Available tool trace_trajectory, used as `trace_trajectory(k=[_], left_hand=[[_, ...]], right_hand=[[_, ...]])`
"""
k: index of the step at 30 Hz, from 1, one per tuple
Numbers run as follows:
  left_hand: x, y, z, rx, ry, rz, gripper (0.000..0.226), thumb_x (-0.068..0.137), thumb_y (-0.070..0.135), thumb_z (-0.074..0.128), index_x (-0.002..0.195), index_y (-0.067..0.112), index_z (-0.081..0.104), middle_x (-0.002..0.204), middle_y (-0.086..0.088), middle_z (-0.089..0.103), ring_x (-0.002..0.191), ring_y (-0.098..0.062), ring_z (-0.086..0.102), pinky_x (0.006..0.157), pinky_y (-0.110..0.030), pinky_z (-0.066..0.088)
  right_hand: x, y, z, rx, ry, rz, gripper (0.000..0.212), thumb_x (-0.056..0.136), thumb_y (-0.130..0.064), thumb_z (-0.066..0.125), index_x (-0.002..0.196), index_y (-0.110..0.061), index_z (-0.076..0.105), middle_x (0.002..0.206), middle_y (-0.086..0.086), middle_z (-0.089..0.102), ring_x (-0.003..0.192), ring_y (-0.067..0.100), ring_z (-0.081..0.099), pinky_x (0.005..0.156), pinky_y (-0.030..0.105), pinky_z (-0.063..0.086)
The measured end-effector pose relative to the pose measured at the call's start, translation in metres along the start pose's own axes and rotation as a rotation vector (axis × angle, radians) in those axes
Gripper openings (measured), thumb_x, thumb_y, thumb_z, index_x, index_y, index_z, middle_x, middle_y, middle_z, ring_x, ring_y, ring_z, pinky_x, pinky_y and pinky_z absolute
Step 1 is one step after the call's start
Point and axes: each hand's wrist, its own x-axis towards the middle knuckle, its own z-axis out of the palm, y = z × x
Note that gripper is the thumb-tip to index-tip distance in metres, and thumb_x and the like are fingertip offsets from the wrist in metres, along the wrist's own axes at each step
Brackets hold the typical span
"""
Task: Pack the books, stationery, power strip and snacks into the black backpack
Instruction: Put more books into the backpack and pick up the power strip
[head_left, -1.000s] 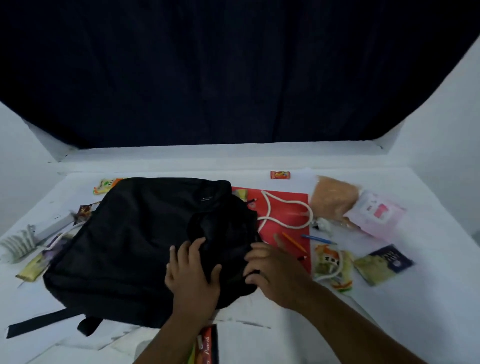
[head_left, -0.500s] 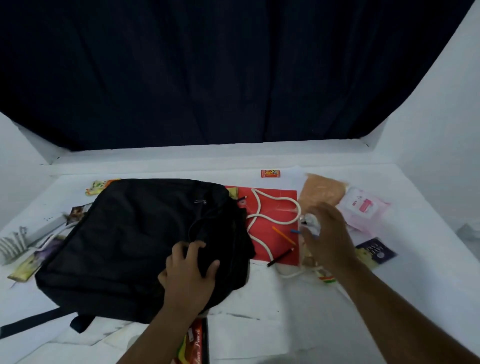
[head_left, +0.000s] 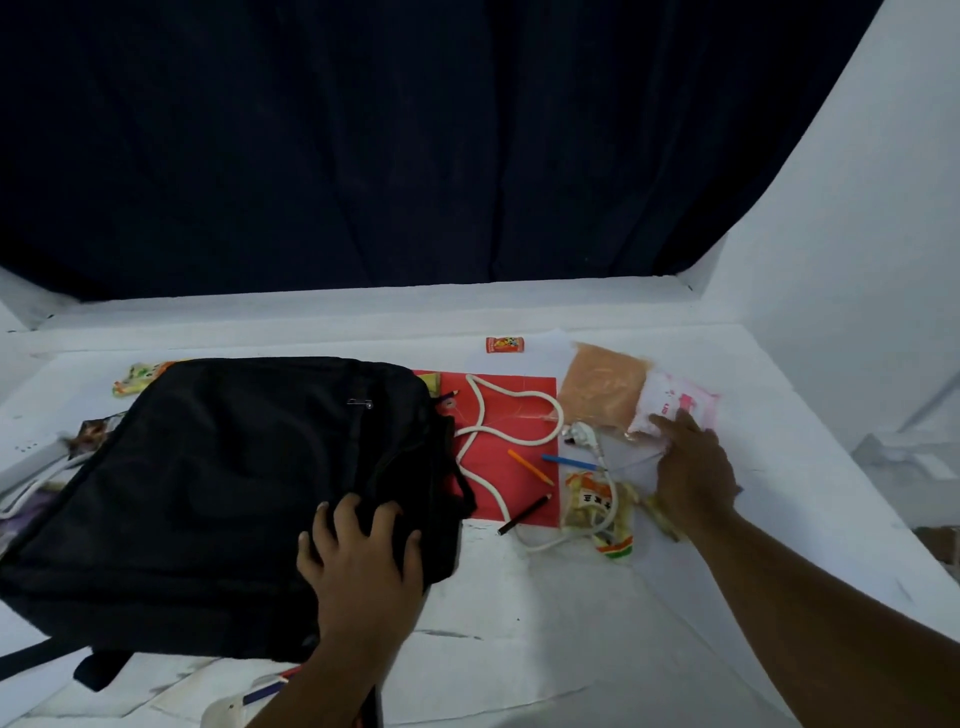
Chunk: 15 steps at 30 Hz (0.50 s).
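Head view: left hand (head_left: 363, 551) presses black backpack (head_left: 218, 499) flat, fingers spread; right hand (head_left: 693, 467), fingers extended, holding nothing, touches pink snack packet (head_left: 675, 402) at table's right. Advice: pinch packet edge, avoid white cord (head_left: 498, 447), hold bag mouth open

Black backpack (head_left: 208, 493), red book (head_left: 511, 415), white cord (head_left: 483, 441), orange pencil (head_left: 530, 466), blue pen (head_left: 569, 461), pink-and-white packet (head_left: 675, 405)
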Motion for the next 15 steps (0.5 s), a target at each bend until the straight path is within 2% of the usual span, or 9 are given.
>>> trace_trajectory(k=[2,4,5,7,8,9,11,13,15], left_hand=[[0.000,0.000,0.001,-0.008,0.000,0.002,0.040,0.084,0.050,0.041,0.110,0.027,0.061,0.134,-0.015,0.047,0.135,-0.044,0.035,0.107,-0.066,0.026],[0.000,0.001,0.001,-0.007,-0.001,-0.003,0.041,0.084,0.051,0.040,0.110,0.027,0.061,0.135,-0.015,0.047,0.135,-0.044,0.035,0.108,-0.066,0.025],[0.000,0.001,0.001,-0.007,0.001,-0.006,0.042,0.084,0.051,0.039,0.110,0.027,0.061,0.135,-0.015,0.047,0.135,-0.044,0.035,0.108,-0.066,0.025],[0.000,0.001,0.001,-0.017,0.012,-0.001,0.042,0.084,0.051,0.039,0.110,0.026,0.062,0.134,-0.014,0.047,0.135,-0.044,0.035,0.108,-0.065,0.025],[-0.001,0.000,0.000,-0.021,0.017,0.002,0.042,0.084,0.051,0.039,0.110,0.026,0.062,0.134,-0.014,0.047,0.135,-0.044,0.036,0.108,-0.065,0.025],[-0.001,0.000,0.000,-0.024,0.022,0.004,0.043,0.084,0.051,0.038,0.110,0.026,0.062,0.133,-0.014,0.047,0.135,-0.044,0.036,0.108,-0.065,0.025],[-0.001,0.000,0.000,-0.018,0.028,0.004,0.044,0.085,0.051,0.037,0.110,0.026,0.062,0.133,-0.014,0.047,0.135,-0.044,0.036,0.108,-0.065,0.026],[-0.001,0.000,-0.001,-0.020,0.023,0.000,0.044,0.085,0.051,0.037,0.111,0.026,0.062,0.133,-0.014,0.047,0.135,-0.044,0.036,0.108,-0.065,0.025],[-0.001,0.000,-0.001,-0.026,0.021,-0.001,0.044,0.085,0.051,0.037,0.111,0.026,0.062,0.133,-0.014,0.046,0.135,-0.044,0.035,0.109,-0.065,0.025]], right_hand=[[0.001,-0.001,-0.007,0.168,0.100,0.017,0.035,0.097,-0.004,0.046,0.125,-0.016,0.064,0.133,0.012,0.062,0.120,0.034,0.057,0.099,0.045,0.047],[0.007,-0.001,-0.009,0.204,0.126,-0.046,0.031,0.097,-0.005,0.052,0.126,-0.011,0.061,0.133,0.013,0.062,0.120,0.034,0.057,0.097,0.040,0.047],[0.011,-0.001,-0.007,0.193,0.104,-0.069,0.036,0.096,-0.016,0.059,0.132,-0.012,0.055,0.140,0.012,0.056,0.127,0.034,0.052,0.100,0.043,0.046],[0.018,-0.001,-0.001,0.064,-0.017,-0.043,0.071,0.088,-0.047,0.068,0.146,-0.023,0.034,0.156,0.012,0.033,0.139,0.039,0.035,0.103,0.056,0.045],[0.021,0.002,0.004,-0.058,-0.097,-0.027,0.086,0.084,-0.059,0.066,0.151,-0.029,0.023,0.162,0.011,0.018,0.143,0.043,0.026,0.105,0.060,0.042],[0.023,0.006,0.009,-0.169,-0.175,-0.027,0.091,0.083,-0.064,0.063,0.154,-0.034,0.014,0.165,0.009,0.007,0.145,0.045,0.019,0.108,0.062,0.037],[0.025,0.017,0.019,-0.223,-0.240,-0.047,0.075,0.094,-0.054,0.054,0.154,-0.042,0.011,0.166,0.006,-0.001,0.146,0.046,0.018,0.110,0.064,0.033],[0.025,0.021,0.020,-0.110,-0.174,-0.060,0.058,0.102,-0.024,0.046,0.153,-0.043,0.025,0.166,0.004,0.006,0.147,0.042,0.022,0.111,0.065,0.032],[0.024,0.023,0.019,-0.002,-0.084,-0.082,0.056,0.101,-0.007,0.044,0.148,-0.039,0.041,0.164,0.004,0.018,0.145,0.038,0.031,0.109,0.063,0.037]])
